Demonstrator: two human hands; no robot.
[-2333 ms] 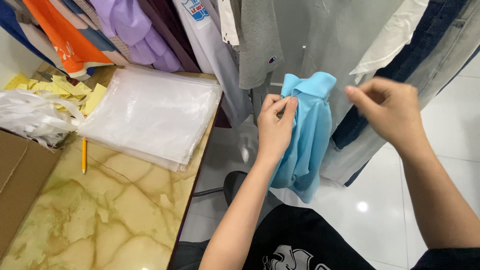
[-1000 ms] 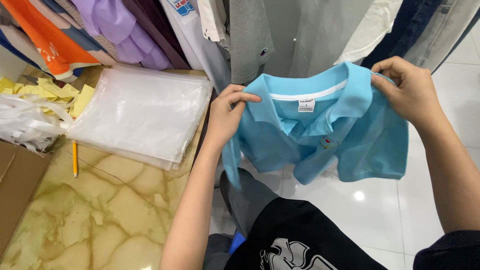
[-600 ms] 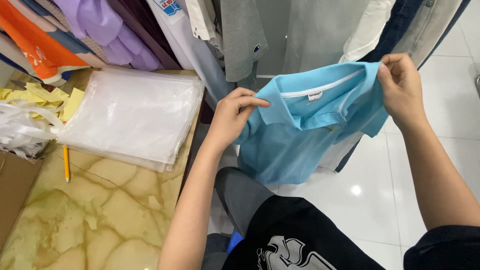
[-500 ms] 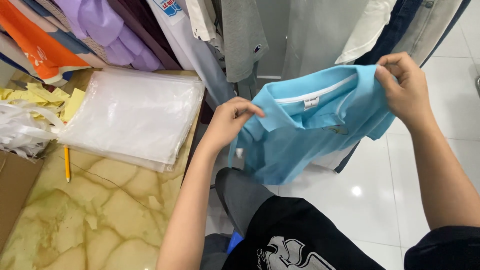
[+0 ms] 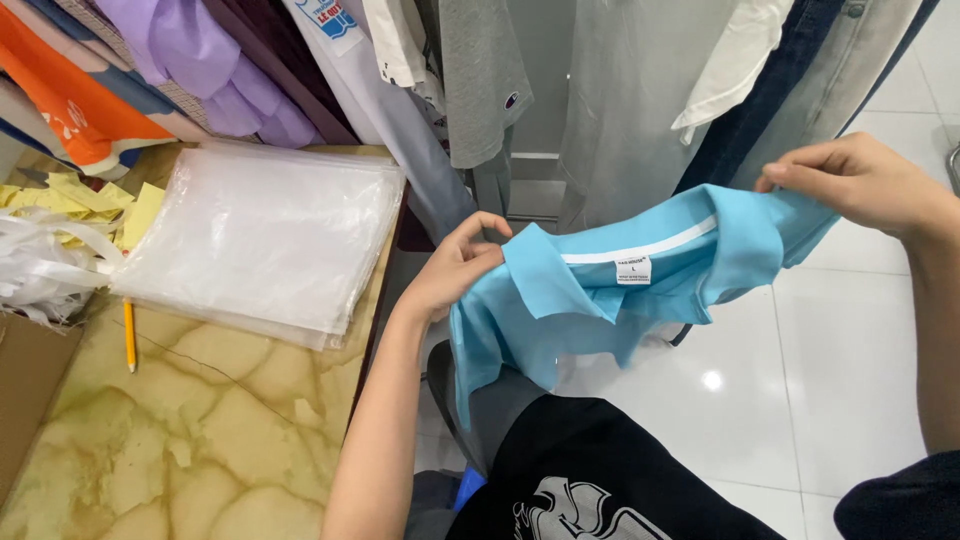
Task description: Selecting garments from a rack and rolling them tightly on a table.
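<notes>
A polo shirt [image 5: 620,290] hangs between the left hand [image 5: 455,265] and right hand [image 5: 865,185], before the hanging clothes [image 5: 560,90]. Left of it, on the worktop [image 5: 200,430], lies a stack of plastic bags [image 5: 260,235], with a pencil [image 5: 128,335] and paper scraps [image 5: 60,215] further left.

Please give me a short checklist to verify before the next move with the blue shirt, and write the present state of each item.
1. Left hand grips the blue shirt at the collar end: ok.
2. Right hand pinches the other end of the shirt: ok.
3. Shirt hangs in the air, apart from the marble table: ok.
4. White neck label faces the camera: ok.
5. Shirt is spread flat and smooth: not ok, it is bunched and folded over between the hands.
6. Stack of clear plastic bags lies on the table near the left hand: ok.
</notes>
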